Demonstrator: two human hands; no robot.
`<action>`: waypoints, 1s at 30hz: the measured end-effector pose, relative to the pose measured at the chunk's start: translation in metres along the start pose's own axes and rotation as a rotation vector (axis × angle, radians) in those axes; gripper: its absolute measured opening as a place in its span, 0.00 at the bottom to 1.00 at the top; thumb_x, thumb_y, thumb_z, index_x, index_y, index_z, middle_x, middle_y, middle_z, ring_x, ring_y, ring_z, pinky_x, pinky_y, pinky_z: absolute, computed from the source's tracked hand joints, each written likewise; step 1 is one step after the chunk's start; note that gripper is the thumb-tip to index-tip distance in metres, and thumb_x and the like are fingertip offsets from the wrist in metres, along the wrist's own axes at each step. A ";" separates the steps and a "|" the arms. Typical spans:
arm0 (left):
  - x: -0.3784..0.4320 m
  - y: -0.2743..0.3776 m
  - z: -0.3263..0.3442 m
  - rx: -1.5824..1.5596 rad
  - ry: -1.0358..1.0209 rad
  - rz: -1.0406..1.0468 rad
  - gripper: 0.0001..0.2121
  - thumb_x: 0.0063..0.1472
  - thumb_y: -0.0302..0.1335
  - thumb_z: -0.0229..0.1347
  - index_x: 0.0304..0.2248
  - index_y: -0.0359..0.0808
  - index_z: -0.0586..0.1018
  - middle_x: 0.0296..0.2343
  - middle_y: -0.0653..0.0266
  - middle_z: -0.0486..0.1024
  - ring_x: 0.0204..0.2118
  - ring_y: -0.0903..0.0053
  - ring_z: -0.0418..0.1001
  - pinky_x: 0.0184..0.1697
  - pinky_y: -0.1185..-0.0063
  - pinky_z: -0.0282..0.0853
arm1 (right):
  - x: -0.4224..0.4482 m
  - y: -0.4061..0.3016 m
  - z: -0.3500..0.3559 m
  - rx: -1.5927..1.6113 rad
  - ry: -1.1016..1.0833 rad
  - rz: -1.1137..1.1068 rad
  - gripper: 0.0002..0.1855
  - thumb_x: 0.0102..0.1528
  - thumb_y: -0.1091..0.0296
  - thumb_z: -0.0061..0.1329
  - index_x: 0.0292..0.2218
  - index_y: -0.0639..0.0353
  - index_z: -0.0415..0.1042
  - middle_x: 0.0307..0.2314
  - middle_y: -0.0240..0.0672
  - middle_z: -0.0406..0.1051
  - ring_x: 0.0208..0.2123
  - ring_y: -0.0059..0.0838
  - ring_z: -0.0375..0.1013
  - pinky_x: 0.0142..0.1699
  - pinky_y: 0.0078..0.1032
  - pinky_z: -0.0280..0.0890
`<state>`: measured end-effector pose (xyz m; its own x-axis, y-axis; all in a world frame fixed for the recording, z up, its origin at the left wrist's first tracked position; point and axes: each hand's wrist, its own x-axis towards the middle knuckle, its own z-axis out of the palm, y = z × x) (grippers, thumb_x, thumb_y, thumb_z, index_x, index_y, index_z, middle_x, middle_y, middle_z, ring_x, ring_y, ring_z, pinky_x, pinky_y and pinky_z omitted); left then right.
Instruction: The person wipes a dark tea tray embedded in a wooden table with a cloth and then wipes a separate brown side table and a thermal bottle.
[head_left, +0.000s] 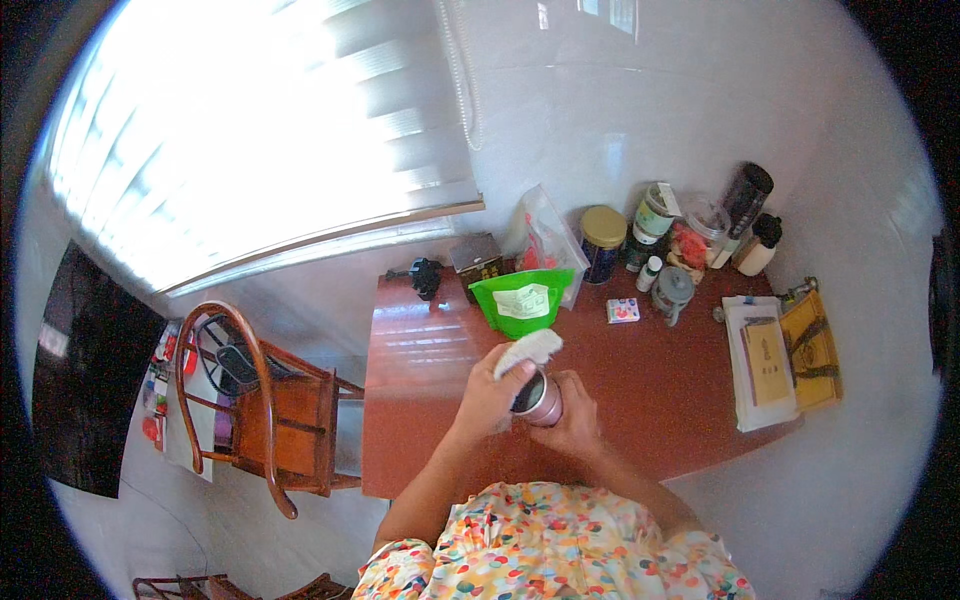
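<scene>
My right hand (576, 421) grips a pink metallic cup (551, 411) around its side. The cup tilts so that its dark open mouth faces up and to the left. Pinched in my left hand (484, 394), under the thumb, is a white fuzzy cloth or pad (536, 350); I cannot tell which. That hand is right beside the cup's rim, and its lower fingers are partly hidden behind the cup. Just beyond the white piece stands a green pouch (525, 311) with a white label bearing writing. Both hands are above the reddish-brown table (637, 375).
Along the wall stand a gold-lidded jar (602, 240), a grey lidded mug (673, 291), a black tumbler (748, 187) and several other containers. A small box (622, 310) lies before them. Papers (761, 367) occupy the right end. A wooden chair (289, 424) stands left of the table.
</scene>
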<state>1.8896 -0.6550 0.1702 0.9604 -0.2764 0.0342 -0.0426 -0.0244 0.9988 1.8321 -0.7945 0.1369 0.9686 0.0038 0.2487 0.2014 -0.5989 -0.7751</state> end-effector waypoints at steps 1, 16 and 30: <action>0.003 0.000 0.000 -0.201 -0.004 -0.106 0.17 0.53 0.36 0.51 0.39 0.34 0.71 0.35 0.63 0.71 0.39 0.72 0.68 0.43 0.77 0.62 | 0.001 0.007 0.002 0.158 0.004 -0.030 0.37 0.28 0.67 0.60 0.42 0.61 0.58 0.37 0.40 0.62 0.39 0.39 0.66 0.41 0.33 0.63; -0.011 0.028 0.036 0.452 0.166 0.645 0.34 0.49 0.41 0.51 0.52 0.31 0.53 0.50 0.46 0.52 0.49 0.56 0.55 0.52 0.69 0.48 | 0.032 -0.003 -0.011 1.075 0.066 0.078 0.38 0.40 0.72 0.52 0.50 0.62 0.46 0.44 0.36 0.58 0.45 0.27 0.60 0.50 0.25 0.57; -0.029 -0.014 0.022 0.675 -0.019 0.601 0.33 0.41 0.32 0.58 0.48 0.32 0.60 0.47 0.50 0.57 0.45 0.55 0.58 0.47 0.66 0.54 | 0.060 -0.012 -0.069 1.142 0.547 0.175 0.28 0.46 0.57 0.49 0.45 0.60 0.56 0.36 0.32 0.63 0.36 0.23 0.63 0.42 0.24 0.59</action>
<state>1.8561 -0.6673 0.1548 0.7197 -0.4400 0.5371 -0.6939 -0.4277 0.5793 1.8779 -0.8419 0.2011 0.8637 -0.4963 0.0880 0.3517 0.4683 -0.8105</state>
